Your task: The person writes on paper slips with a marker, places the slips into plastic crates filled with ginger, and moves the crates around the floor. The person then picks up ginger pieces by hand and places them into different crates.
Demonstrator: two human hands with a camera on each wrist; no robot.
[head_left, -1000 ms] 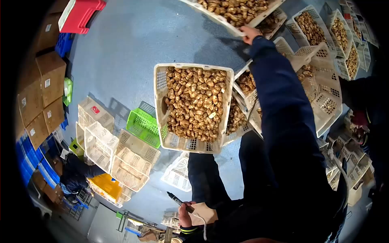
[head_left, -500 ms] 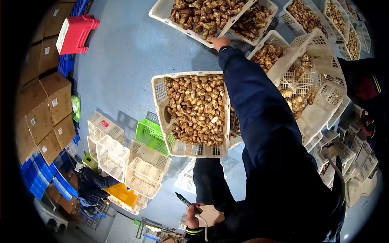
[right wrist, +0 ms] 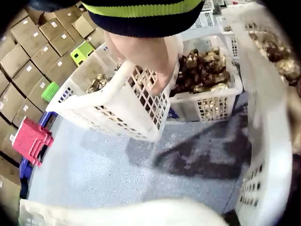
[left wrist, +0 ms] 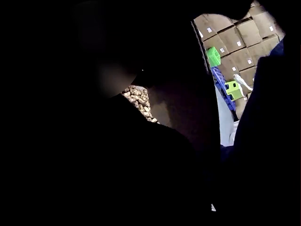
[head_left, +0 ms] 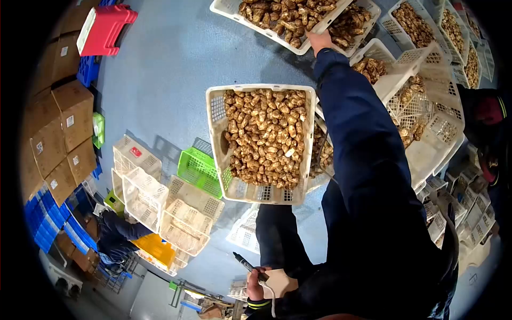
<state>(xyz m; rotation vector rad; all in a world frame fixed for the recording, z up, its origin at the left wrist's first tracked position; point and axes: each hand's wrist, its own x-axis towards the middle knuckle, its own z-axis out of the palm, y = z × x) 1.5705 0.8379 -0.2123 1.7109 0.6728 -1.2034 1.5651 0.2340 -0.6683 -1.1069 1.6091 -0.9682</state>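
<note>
My right hand [head_left: 320,41] grips the near corner rim of a white plastic crate [head_left: 261,33] at the top of the head view. This crate holds large brown, knobbly produce [head_left: 288,16]. In the right wrist view the fingers curl over the rim of the tilted white crate. My left hand [head_left: 255,288], low in the head view, holds a black marker [head_left: 244,261] pointing up-left. Beside that hand is a piece of cardboard [head_left: 280,282]. Between the hands stands another white crate [head_left: 216,133], heaped with smaller brown produce [head_left: 266,138]. The left wrist view is mostly dark.
More filled white crates [head_left: 397,24] stand at the right, with a large tilted crate [head_left: 448,133] nearer. Left are stacked white crates [head_left: 141,194], a green crate [head_left: 200,170], a red stool [head_left: 109,32] and cardboard boxes [head_left: 72,114]. Other people are at both sides.
My right hand and the crate it grips moved left, then partly back right. The head view shifted slightly. My left hand keeps hold of the marker.
</note>
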